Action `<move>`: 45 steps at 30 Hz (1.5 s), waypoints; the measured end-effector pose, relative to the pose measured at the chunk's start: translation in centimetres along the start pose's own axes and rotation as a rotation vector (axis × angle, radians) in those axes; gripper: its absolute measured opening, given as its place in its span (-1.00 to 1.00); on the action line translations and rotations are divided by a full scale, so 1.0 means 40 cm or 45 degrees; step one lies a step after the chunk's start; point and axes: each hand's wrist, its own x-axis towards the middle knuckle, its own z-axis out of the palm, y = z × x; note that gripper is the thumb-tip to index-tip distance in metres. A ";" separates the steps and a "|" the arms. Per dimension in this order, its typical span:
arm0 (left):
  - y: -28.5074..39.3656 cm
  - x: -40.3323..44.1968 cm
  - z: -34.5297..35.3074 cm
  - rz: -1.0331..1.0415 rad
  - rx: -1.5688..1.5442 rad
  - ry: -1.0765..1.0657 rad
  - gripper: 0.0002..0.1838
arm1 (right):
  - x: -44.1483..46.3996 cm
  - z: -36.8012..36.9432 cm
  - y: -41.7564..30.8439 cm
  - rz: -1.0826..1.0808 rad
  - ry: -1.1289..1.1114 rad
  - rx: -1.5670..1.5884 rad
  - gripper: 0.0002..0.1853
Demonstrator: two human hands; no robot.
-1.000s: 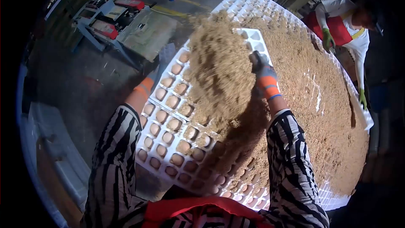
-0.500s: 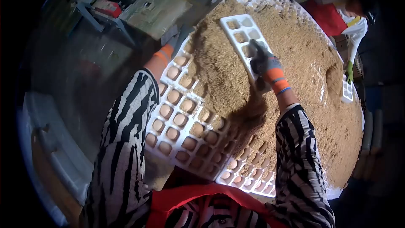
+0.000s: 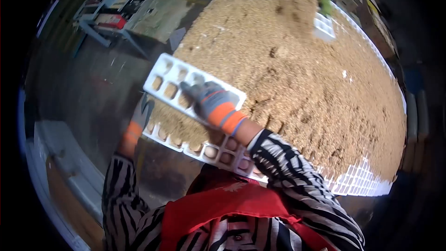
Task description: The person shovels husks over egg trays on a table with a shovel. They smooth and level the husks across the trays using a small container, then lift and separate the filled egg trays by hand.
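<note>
White tray, in the head view, is over the left edge of the brown granular bed, held by the right hand, whose fingers curl at its cells. The left hand is at the bed's near-left edge, beside egg-filled trays; whether it grips anything, I cannot tell. On the bed's far side, a co-worker's green-gloved hand is at a second tray.

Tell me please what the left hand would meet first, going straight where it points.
The left hand would probably meet the white tray held by the right hand, though depth between them is unclear.
</note>
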 end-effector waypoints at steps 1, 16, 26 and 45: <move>0.000 -0.057 0.017 0.063 0.154 0.086 -0.44 | -0.022 -0.019 -0.018 0.004 -0.124 0.061 -0.43; 0.103 -0.159 0.208 -0.082 0.429 0.813 -0.50 | -0.962 -0.529 1.296 1.273 0.758 -0.125 -0.39; 0.155 -0.168 0.221 0.189 0.384 1.067 -0.59 | -0.414 -0.343 0.714 0.513 0.187 0.235 -0.32; -0.011 -0.136 0.212 0.040 -0.150 1.067 -0.48 | 0.113 0.011 0.037 -0.239 -0.286 0.104 -0.45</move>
